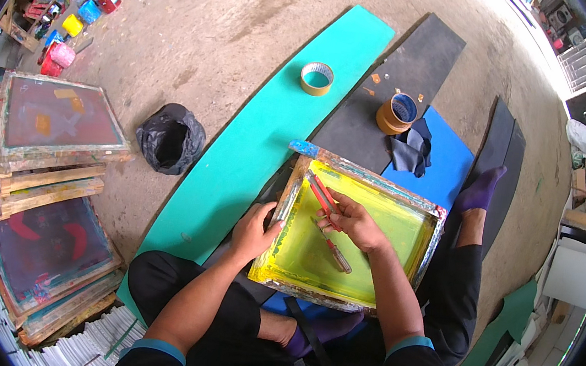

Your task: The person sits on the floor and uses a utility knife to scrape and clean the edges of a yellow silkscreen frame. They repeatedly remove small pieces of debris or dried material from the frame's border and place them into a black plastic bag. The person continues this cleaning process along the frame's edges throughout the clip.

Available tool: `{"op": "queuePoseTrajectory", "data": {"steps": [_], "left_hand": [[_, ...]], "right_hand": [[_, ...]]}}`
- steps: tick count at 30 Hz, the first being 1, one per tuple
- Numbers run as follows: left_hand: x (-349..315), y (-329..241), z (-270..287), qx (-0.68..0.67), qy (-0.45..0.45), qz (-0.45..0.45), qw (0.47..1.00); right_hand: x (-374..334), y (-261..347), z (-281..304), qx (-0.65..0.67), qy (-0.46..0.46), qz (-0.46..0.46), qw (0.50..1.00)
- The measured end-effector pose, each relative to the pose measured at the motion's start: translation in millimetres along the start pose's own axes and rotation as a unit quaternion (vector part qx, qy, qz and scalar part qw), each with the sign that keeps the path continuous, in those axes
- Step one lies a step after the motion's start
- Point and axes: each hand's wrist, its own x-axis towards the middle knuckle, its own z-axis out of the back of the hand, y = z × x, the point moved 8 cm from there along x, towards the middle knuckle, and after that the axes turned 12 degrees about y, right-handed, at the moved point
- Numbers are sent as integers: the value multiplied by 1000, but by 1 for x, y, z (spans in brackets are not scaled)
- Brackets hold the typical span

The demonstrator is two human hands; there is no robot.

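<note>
A wooden screen-printing frame (431,251) with yellow mesh (377,267) rests tilted across my lap. My left hand (253,232) grips its left side bar, thumb on the wood. Over the upper left part of the mesh, my right hand (357,222) is closed round a red utility knife (322,192), its tip directed at the upper left corner. Below that hand, a slim red-handled tool (339,256) lies on the mesh; its exact kind I cannot make out. Blue tape (303,147) covers the frame's far left corner.
A tape roll (316,79) lies on the green mat (253,154). Stacked brown tape rolls (395,115) stand on the black mat (420,60), beside crumpled black material (411,150). A black bag (170,138) sits left, near stacked frames (60,155). Paint containers (91,12) line the far left.
</note>
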Motion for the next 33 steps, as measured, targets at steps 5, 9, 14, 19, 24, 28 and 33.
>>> {"op": "queuePoseTrajectory", "data": {"steps": [5, 9, 14, 19, 24, 28, 33], "left_hand": [[1, -1, 0, 7, 0, -1, 1000], [1, -1, 0, 4, 7, 13, 1000], [1, -1, 0, 4, 0, -7, 1000], [0, 0, 0, 4, -4, -5, 1000], [0, -4, 1, 4, 1, -2, 1000], [0, -3, 1, 8, -3, -8, 1000], [1, -2, 1, 10, -5, -8, 1000]], "right_hand": [[1, -10, -3, -38, -15, 6, 999], [4, -18, -10, -53, -41, 14, 998], [0, -13, -4, -81, -94, -10, 992], [-3, -5, -4, -31, -70, 64, 995], [-4, -14, -10, -15, -46, 37, 998], [-2, -21, -15, -37, -46, 31, 998], [-3, -23, -17, -68, -85, 16, 994]]}}
